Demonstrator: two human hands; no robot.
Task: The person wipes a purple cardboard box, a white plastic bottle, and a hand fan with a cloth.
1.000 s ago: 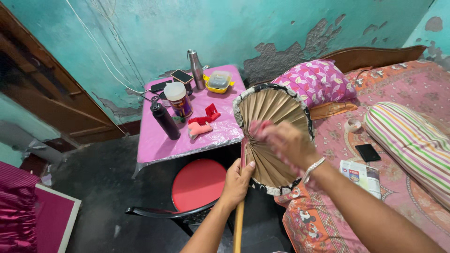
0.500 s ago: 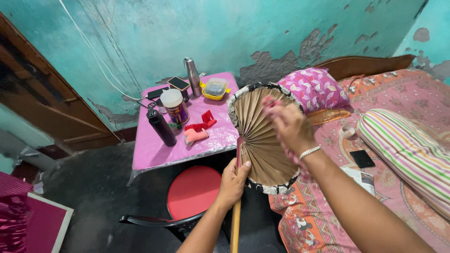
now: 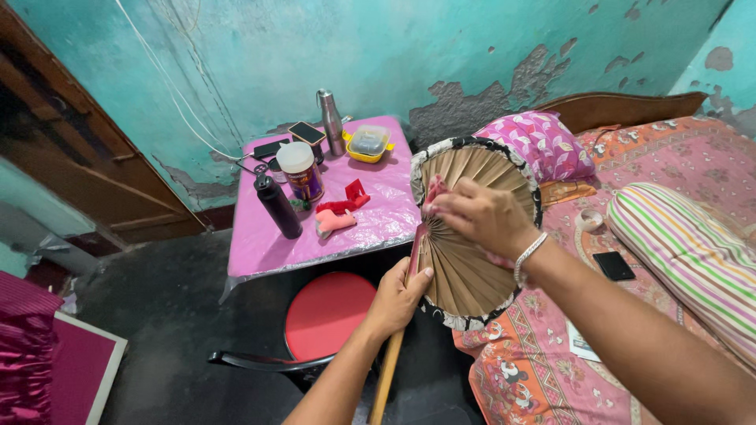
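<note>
— Two hands were on the palm-leaf fan [image 3: 472, 236], which stood upright above the red stool [image 3: 331, 311], between the pink-covered table [image 3: 260, 244] and the bed [image 3: 669, 157].

— How was each grip set?

— The left hand [image 3: 398, 299] was clamped round the wooden handle [image 3: 386, 370] just under the fan's leaf. The right hand [image 3: 480, 216] lay on the fan's face, fingers closed on a pink cloth [image 3: 434, 191].

— Which step was that?

— Wiping the pleats, I judged. The next stroke would call for a firm handle and light pressure along the ribs.
</note>
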